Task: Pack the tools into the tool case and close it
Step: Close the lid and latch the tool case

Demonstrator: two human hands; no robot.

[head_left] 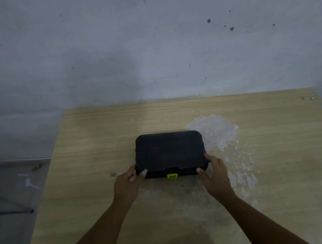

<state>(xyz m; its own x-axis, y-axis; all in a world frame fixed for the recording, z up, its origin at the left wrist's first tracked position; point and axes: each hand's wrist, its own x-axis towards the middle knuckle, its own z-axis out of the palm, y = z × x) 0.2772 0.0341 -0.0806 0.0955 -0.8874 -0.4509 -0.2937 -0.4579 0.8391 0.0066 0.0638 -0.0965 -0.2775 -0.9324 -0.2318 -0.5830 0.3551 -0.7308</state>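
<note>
A black tool case (169, 151) lies flat on the wooden table (89, 143) with its lid down. A bright green latch (172, 175) sits at the middle of its near edge. My left hand (128, 182) grips the case's near left corner, thumb on the lid. My right hand (213, 169) holds the near right corner, fingers against the side and front. No loose tools show on the table.
A patch of white flaky residue (217, 133) spreads on the table right of the case and trails toward me. A grey wall (145, 42) stands right behind the table. The floor (5, 193) lies beyond the table's left edge.
</note>
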